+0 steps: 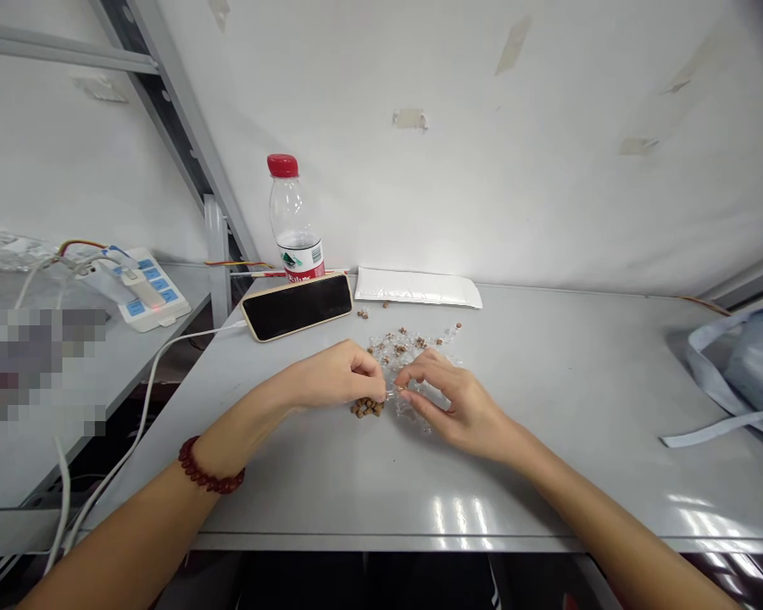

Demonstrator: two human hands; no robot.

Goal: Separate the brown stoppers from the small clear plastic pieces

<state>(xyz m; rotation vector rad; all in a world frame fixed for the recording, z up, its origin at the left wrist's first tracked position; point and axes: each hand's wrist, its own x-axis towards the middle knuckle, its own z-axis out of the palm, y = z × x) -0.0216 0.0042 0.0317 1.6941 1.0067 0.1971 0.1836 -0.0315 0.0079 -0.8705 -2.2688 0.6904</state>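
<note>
My left hand is closed in a pinch, and my right hand pinches opposite it with thumb and forefinger. Between the fingertips is a tiny clear bottle, mostly hidden; both hands seem to touch it. Just below my left fingertips lies a small pile of brown cork stoppers. Behind and beneath my hands spreads a heap of tiny clear bottles, some with brown stoppers among them. One stoppered bottle lies at the heap's far right edge. Part of the heap is covered by my right hand.
A phone on a white cable leans near a red-capped water bottle. Along the wall lies a white padded envelope. A power strip sits on the left table, and a grey-blue bag with a strap is at the right.
</note>
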